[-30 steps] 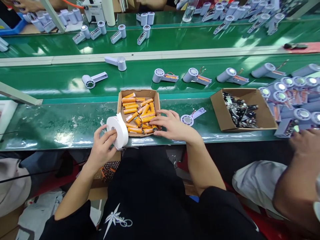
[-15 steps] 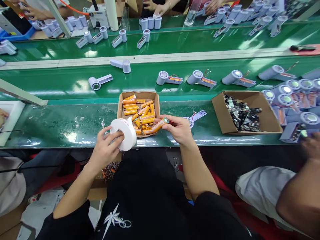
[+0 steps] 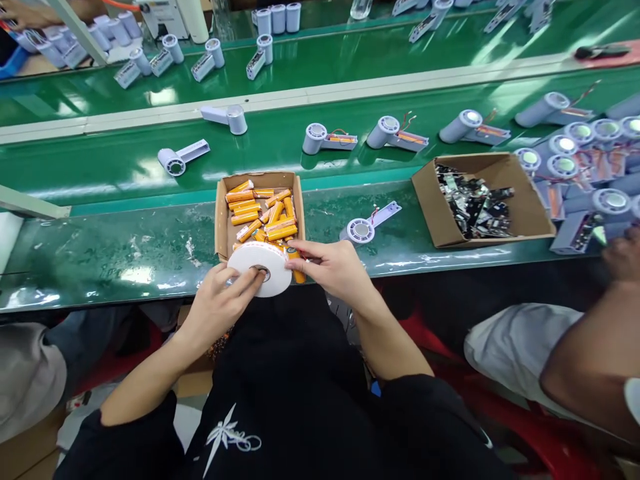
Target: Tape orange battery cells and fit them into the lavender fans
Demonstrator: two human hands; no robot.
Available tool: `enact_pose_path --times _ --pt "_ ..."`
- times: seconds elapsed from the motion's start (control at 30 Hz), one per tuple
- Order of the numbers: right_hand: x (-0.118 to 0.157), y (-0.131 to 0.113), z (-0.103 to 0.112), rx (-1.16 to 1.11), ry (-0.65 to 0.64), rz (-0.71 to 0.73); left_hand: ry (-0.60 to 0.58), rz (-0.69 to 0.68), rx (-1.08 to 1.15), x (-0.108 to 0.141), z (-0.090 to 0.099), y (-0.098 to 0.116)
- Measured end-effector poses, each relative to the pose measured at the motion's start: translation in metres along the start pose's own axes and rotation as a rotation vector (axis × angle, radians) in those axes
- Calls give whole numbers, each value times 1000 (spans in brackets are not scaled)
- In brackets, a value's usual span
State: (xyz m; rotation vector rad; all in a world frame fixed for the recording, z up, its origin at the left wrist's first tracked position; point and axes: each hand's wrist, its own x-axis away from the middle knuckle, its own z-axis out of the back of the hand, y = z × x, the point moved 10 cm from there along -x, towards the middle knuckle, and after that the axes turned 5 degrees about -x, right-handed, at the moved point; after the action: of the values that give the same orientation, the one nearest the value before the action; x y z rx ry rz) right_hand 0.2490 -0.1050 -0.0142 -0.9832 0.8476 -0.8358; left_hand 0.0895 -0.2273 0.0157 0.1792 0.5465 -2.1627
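My left hand (image 3: pixel 223 293) holds a roll of white tape (image 3: pixel 277 279), with fingertips pushed into its core. The roll's flat side faces up towards me, over the front of a small cardboard box (image 3: pixel 221 217) of orange cylindrical batteries (image 3: pixel 281 231). My right hand (image 3: pixel 340 267) is closed at the roll's right edge, thumb and forefinger pinched by the tape. Below those fingers an orange battery (image 3: pixel 299 275) sticks out, partly hidden by the hand. Whether the fingertips also grip the tape's end, I cannot tell.
Right of the box lies a lilac handheld-fan body (image 3: pixel 360 231). Beyond it stands a carton (image 3: pixel 430 210) of small circuit parts. Several fan bodies (image 3: pixel 315 139) rest on the green belt behind, more piled at right. A co-worker's arm (image 3: pixel 595 360) is close on the right.
My right hand has moved left with the battery, from beside the box to the tape roll's edge. The roll has turned flatter and shifted slightly right. The camera view has shifted.
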Motion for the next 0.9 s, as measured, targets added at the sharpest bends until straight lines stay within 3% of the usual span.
enact_pose_path --times 0.07,0.17,0.27,0.33,0.4,0.43,0.5,0.57,0.63,0.73,0.8,0.83,0.9 --pt "0 13 7 -125 132 -32 9 -19 -42 -5 2 5" --pt "14 34 16 -430 478 -58 55 36 -65 -10 5 8" --pt "34 46 1 -700 701 -25 123 158 -42 -14 3 10" --pt "38 49 -11 -778 699 -20 154 225 -1 -16 1 15" --pt "33 52 -10 -784 622 -46 154 224 89 -15 0 27" --pt "30 53 1 -772 604 -45 140 184 154 -13 0 34" --pt "28 54 44 -735 674 17 93 106 268 3 -1 40" --pt "35 55 99 -679 844 127 33 183 264 34 -9 15" --pt "47 58 137 -629 942 187 -27 414 155 77 -23 -41" --pt "73 74 156 -602 955 128 -92 620 111 125 -44 -109" --pt "97 87 156 -613 974 67 -52 654 138 120 -45 -121" --pt "110 93 155 -624 991 47 -9 635 159 103 -40 -115" --pt "129 101 154 -650 1023 27 63 492 235 42 -29 -82"
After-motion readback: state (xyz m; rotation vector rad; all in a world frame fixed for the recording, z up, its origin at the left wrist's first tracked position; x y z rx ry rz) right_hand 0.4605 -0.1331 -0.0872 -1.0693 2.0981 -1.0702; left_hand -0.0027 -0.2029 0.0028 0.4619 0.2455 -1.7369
